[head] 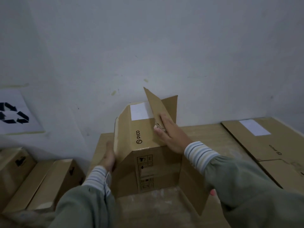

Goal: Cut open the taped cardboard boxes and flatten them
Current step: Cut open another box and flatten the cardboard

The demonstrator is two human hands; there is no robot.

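A brown cardboard box (144,142) printed PICO, with a white label on top, stands on the wooden table (205,134) in front of me, its flaps loose and its shape skewed. My left hand (108,158) presses flat against the box's left side flap. My right hand (171,134) lies with straight fingers on a raised top flap that sticks up near the wall. A scrap of torn tape shows by my right fingertips. No cutting tool is visible.
A flattened PICO box (266,145) lies on the table at the right. Taped cardboard boxes (41,178) sit lower at the left. A sheet with a recycling symbol (14,114) hangs on the grey wall. A small pink object (213,192) peeks under my right sleeve.
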